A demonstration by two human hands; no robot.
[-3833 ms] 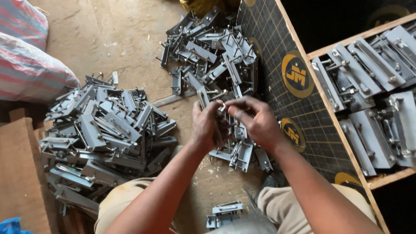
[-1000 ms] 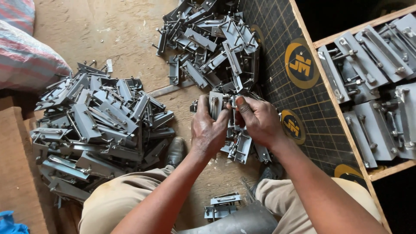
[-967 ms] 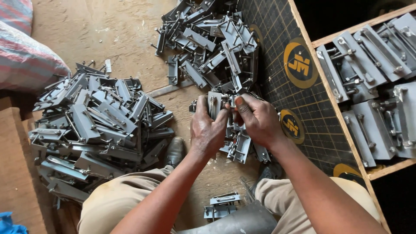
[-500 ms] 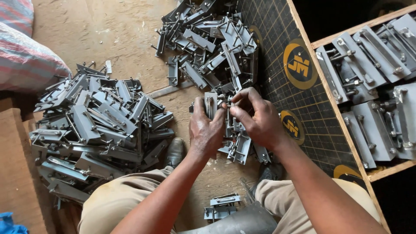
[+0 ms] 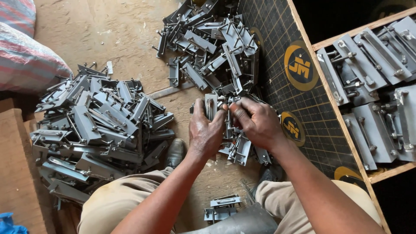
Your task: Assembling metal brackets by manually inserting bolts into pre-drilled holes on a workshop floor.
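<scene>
I look down on a dusty tan dirt floor (image 5: 125, 39), worn and scuffed. A striped red-and-grey woven sack (image 5: 26, 60) lies at the upper left edge. A bare wooden board (image 5: 17, 173) sits along the left edge. To my right, a dark gridded panel with round yellow emblems (image 5: 294, 86) runs diagonally, edged by a pale wooden strip; beyond it a wooden tray (image 5: 346, 41) holds grey metal plates with bolts (image 5: 372, 86) laid in rows.

The held part is a narrow grey stamped-steel bracket (image 5: 211, 105), flat-faced with a slot running down it, standing upright. It sits at frame centre, above the floor, between the two heaps. My left hand (image 5: 206, 132) is clenched around its lower end, thumb up along its left side. My right hand (image 5: 255, 121) grasps a second piece just beside it, fingertips pinched at the top; that piece is mostly hidden, so I cannot tell its shape.

A large heap of grey steel brackets (image 5: 95, 130) lies to the left, a second heap of the same brackets (image 5: 212, 47) ahead, a few loose brackets (image 5: 223, 206) between my knees.

Against half a second ago: the right hand's fingers have dropped lower and flatter, the bracket stands clearer of the left hand. Heaps unchanged.
</scene>
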